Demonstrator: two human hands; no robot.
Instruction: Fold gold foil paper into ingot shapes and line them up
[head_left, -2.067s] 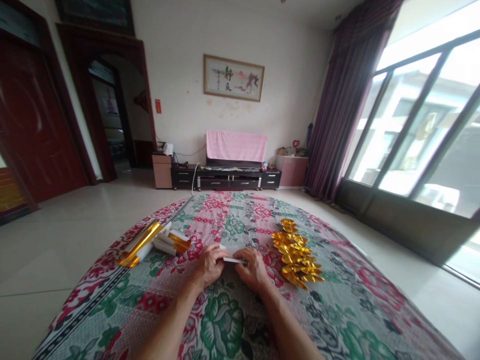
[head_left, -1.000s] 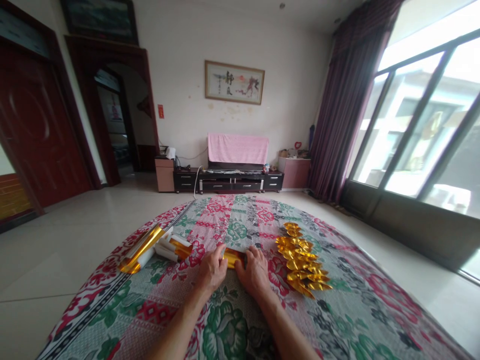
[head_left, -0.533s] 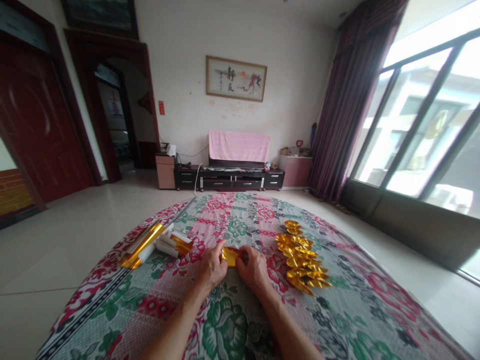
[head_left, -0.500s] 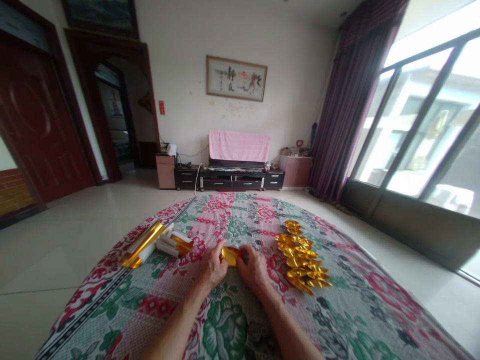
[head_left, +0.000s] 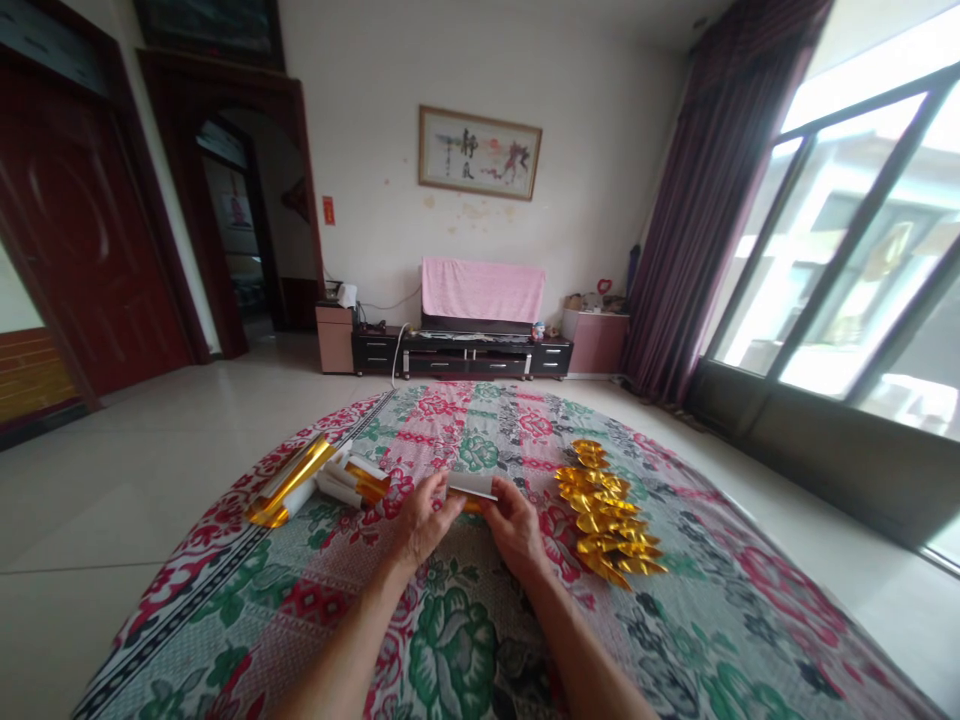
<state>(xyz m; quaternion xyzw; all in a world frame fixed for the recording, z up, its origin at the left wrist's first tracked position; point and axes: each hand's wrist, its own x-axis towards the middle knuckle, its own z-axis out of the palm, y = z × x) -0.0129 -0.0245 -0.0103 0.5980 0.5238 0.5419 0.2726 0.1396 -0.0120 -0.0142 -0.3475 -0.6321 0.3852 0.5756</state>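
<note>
Head view: I'm pinching the gold-and-white foil paper (head_left: 471, 487) at both ends, left hand (head_left: 421, 522) at nine o'clock, right hand (head_left: 517, 526) at three. Its long axis is running between them.

Purple curtain (head_left: 694, 210) beside bright windows (head_left: 825, 270)

Floral cloth (head_left: 315, 600), curled gold and white sheets (head_left: 337, 484) — left, folded gold pieces (head_left: 609, 512) — right

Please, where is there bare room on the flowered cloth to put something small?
Bare cloth shows beyond the left hand and right hand, between the paper rolls and gold shapes; also to the right of those shapes. Crowded: both groups, and the middle, where the hands hold a folded paper.
</note>
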